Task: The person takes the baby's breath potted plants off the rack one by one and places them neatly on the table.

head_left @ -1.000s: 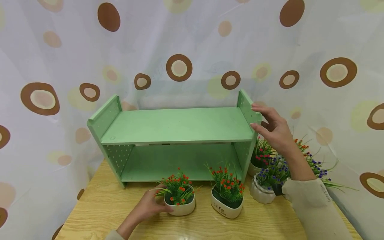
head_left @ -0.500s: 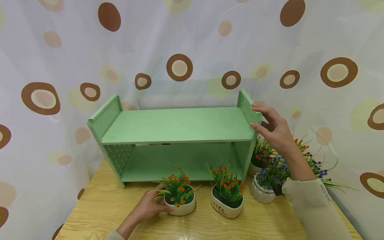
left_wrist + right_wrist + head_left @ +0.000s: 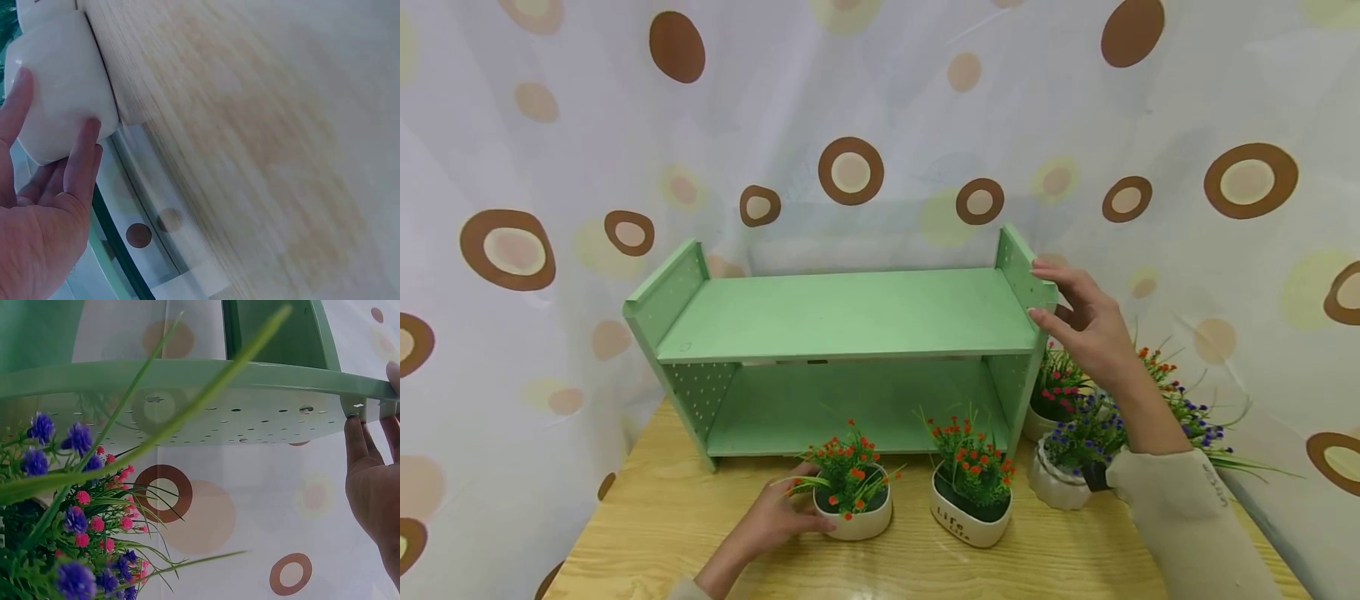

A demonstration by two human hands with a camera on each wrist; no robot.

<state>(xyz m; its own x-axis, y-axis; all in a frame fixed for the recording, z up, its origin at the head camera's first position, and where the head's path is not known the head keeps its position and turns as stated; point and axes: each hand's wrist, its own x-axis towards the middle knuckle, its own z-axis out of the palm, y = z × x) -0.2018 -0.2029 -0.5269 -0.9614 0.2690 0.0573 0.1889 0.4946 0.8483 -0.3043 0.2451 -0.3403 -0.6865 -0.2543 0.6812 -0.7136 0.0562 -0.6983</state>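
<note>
My left hand (image 3: 773, 518) holds a small white pot (image 3: 859, 525) of red-orange flowers (image 3: 847, 471) by its left end. In the left wrist view, the thumb and fingers (image 3: 80, 164) spread round the smooth white pot (image 3: 62, 81), which sits at the wooden tabletop. A green two-tier shelf (image 3: 850, 312) stands behind it. Up at the right, my other hand (image 3: 1092, 335) grips the shelf's right side panel near its top. The right wrist view has that hand (image 3: 375, 487) with thumb and fingers either side of the perforated panel (image 3: 250, 378).
A second white pot (image 3: 970, 525) with red flowers and "Life" lettering stands right of the held one. Beside the shelf are a white pot (image 3: 1060, 479) with blue-purple flowers and a pink-flowered plant (image 3: 1056, 387). A patterned curtain (image 3: 880, 100) hangs behind the wooden table (image 3: 655, 517).
</note>
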